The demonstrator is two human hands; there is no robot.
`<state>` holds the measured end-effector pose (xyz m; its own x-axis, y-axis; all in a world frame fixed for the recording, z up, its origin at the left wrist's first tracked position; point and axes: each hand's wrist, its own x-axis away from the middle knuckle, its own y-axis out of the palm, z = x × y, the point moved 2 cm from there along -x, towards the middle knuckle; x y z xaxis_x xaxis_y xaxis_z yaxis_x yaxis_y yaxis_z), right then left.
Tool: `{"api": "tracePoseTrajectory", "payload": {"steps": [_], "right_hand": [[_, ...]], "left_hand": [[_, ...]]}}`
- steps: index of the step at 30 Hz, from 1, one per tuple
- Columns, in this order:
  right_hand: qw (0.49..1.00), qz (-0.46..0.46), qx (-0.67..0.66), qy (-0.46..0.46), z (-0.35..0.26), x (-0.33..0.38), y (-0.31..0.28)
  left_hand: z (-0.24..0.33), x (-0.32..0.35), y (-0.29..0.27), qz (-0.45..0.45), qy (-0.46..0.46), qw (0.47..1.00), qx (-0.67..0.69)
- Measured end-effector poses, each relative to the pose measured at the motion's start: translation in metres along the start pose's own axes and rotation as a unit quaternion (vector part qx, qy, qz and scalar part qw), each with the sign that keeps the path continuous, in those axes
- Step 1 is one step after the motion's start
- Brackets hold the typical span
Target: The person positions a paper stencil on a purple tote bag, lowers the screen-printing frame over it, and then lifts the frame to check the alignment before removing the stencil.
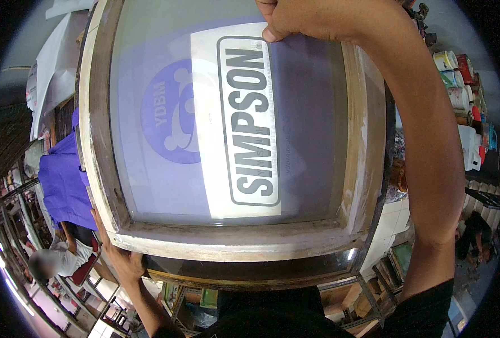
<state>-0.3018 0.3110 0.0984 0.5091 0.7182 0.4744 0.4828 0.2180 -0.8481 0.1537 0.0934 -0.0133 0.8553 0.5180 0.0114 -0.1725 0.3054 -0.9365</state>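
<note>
A wooden screen-printing frame (227,248) with a translucent mesh rests in front of me on a dark, glossy tabletop (250,267). Across its middle runs a white printed sheet (205,112) with bold dark lettering in a rounded outline. Purple shows through the mesh, with a round purple emblem (165,135) left of the sheet. At the frame's near left corner my left hand (125,263) is closed around the wood, fingers along its outer side. My right hand (295,22) reaches to the far side, fingers curled, thumb at the sheet's far right corner; some fingertips are cut off.
Purple fabric (64,180) hangs over the left edge. Farther left a person in a white top (72,256) sits on a red chair. Tins and bottles (458,84) stand at the right, and a person in dark clothes (475,236) is low behind my right arm.
</note>
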Motion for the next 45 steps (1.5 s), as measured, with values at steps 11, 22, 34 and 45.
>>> {"api": "tracePoseTrajectory", "payload": {"steps": [11, 22, 34, 45], "right_hand": [[0.999, 0.015, -0.012, 0.027, -0.004, -0.007, 0.005], [0.999, 0.008, -0.021, 0.037, -0.001, -0.006, 0.005], [0.998, -0.010, -0.052, 0.045, -0.005, -0.006, 0.003], [0.997, -0.017, -0.071, 0.014, 0.005, -0.007, 0.002]], "left_hand": [[0.081, -0.027, -0.013, 0.132, 0.075, 0.988, 0.001], [0.219, -0.078, -0.008, -0.260, 0.243, 0.934, -0.015], [0.236, -0.096, 0.012, -0.277, 0.273, 0.920, -0.040], [0.233, -0.099, 0.016, -0.278, 0.274, 0.920, -0.029]]}}
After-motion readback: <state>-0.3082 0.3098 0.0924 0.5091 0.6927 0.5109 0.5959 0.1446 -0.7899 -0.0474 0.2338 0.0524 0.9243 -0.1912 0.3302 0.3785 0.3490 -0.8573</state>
